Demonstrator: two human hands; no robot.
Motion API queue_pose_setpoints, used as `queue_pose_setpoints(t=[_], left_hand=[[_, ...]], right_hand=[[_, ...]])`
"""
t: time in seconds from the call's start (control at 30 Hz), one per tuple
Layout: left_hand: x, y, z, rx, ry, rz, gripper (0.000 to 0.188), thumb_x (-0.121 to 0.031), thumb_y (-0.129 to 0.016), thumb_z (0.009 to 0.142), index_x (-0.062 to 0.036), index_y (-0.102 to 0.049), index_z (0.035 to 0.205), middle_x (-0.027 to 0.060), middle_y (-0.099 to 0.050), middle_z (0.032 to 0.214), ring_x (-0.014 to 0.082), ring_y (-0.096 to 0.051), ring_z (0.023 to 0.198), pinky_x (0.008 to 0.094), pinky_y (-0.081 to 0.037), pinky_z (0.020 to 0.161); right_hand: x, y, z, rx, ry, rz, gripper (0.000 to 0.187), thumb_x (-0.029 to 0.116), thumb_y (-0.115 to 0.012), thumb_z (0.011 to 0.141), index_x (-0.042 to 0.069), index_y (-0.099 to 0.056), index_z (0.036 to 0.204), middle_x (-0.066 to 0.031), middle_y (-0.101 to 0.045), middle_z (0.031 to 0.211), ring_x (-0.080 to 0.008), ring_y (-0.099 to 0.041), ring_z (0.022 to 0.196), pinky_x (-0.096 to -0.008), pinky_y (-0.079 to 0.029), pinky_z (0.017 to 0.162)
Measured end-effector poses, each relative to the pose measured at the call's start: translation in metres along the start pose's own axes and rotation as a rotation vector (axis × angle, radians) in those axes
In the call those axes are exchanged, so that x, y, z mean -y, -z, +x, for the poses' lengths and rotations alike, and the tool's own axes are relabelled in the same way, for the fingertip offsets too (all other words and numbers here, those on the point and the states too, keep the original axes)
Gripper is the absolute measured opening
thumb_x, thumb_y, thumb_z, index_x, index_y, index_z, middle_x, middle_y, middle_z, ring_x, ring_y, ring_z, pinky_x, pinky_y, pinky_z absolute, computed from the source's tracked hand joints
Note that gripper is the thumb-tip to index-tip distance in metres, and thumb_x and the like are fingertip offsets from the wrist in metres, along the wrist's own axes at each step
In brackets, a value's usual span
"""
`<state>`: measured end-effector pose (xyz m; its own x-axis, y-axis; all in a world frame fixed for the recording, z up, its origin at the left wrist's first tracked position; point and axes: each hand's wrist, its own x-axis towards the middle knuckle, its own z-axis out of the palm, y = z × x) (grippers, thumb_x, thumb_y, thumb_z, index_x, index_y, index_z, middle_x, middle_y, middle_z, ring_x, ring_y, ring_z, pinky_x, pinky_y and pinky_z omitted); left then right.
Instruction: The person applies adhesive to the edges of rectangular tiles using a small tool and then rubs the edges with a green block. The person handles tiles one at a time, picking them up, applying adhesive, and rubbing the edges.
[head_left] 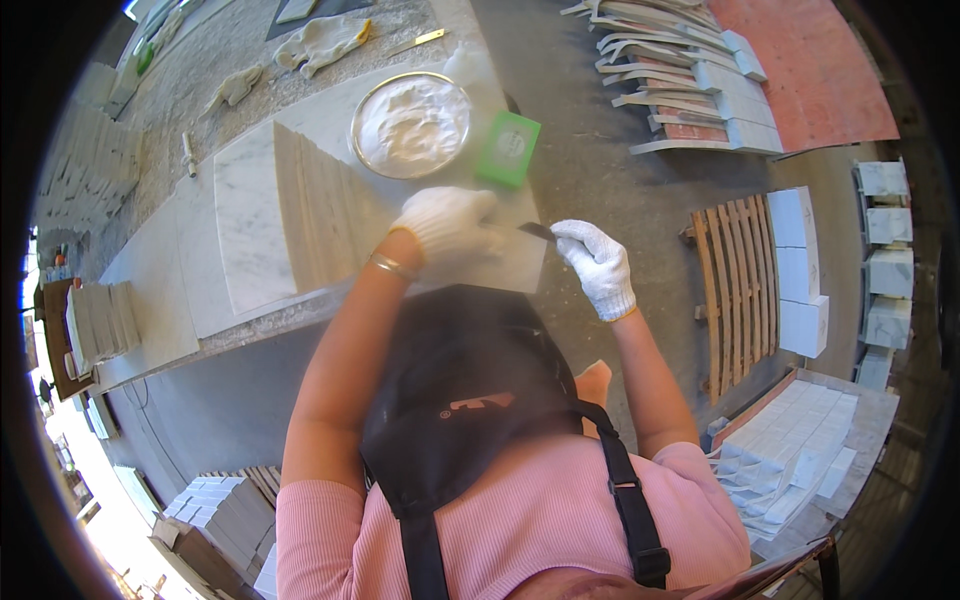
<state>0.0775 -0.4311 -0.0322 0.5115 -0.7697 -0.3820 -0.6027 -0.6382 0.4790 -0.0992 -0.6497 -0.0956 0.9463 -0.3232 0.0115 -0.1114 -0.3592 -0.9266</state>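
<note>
Here, just right of the metal bowl, a green box near the edge of the pale table; farther right, grey floor reaching toward a slatted wooden pallet. On the bowl's near side, a white-gloved left hand, too blurred to tell whether open or gripping. Right of and nearer than the bowl, a white-gloved right hand, fingers pinched around a small, thin, dark blade pointing leftward. Inside the bowl, lumpy white filling.
</note>
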Motion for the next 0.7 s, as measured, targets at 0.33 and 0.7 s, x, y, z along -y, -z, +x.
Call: queue_pose_setpoints(t=[0.33,0.7], left_hand=[[-0.006,0.007,0.004,-0.014,-0.028,0.050,0.055,-0.054,-0.076,0.080,-0.0058,-0.068,0.106,0.0215,-0.074,0.099,0.0419,-0.071,0.097,0.0516,-0.054,0.084],[-0.002,-0.023,-0.013,-0.445,-0.168,0.248,0.066,-0.053,-0.084,0.069,-0.0115,-0.070,0.119,0.0106,-0.066,0.135,0.0348,-0.059,0.130,0.0500,-0.046,0.104]], right_hand=[[-0.015,-0.001,0.015,0.037,0.033,0.040,0.023,-0.006,-0.072,0.095,0.005,-0.077,0.115,-0.0028,-0.077,0.112,-0.0107,-0.070,0.101,-0.0279,-0.057,0.091],[-0.004,-0.004,0.006,-0.036,0.274,-0.297,0.023,-0.003,-0.076,0.090,0.009,-0.078,0.110,-0.0088,-0.079,0.107,-0.0215,-0.075,0.098,-0.0320,-0.059,0.088]])
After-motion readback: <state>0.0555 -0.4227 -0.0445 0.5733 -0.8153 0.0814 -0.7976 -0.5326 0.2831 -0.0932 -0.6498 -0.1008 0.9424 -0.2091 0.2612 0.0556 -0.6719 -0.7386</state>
